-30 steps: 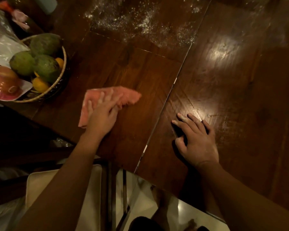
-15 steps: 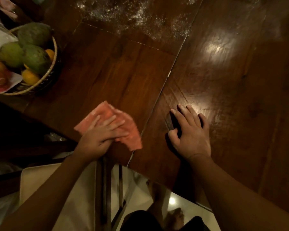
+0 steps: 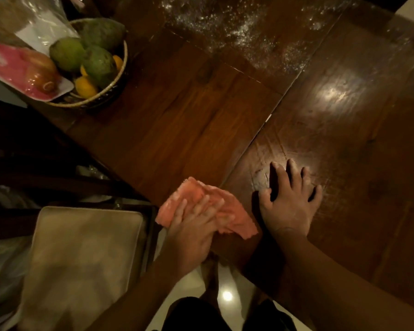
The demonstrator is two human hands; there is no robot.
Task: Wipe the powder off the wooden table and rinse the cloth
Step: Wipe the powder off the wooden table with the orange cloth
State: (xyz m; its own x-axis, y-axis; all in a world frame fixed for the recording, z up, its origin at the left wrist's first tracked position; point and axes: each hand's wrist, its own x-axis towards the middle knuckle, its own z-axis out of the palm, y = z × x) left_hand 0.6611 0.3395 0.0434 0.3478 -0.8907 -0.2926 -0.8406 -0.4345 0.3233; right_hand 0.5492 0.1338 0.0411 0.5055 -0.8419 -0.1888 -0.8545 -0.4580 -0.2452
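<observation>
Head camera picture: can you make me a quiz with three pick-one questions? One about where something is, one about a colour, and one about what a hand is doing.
1. Where is the white powder on the wooden table?
A) on the far part of the top
B) on the chair cushion
C) inside the fruit basket

2. What colour is the cloth?
A) blue
B) pink
C) white

3. What is the left hand doing?
A) pressing flat on the cloth
B) curled into a fist
C) pointing up in the air

Answers: 1 A, the white specks lie across the table's far part. 2 B, the cloth looks pink. 3 A, its straight fingers lie on the cloth at the table's near edge.
</observation>
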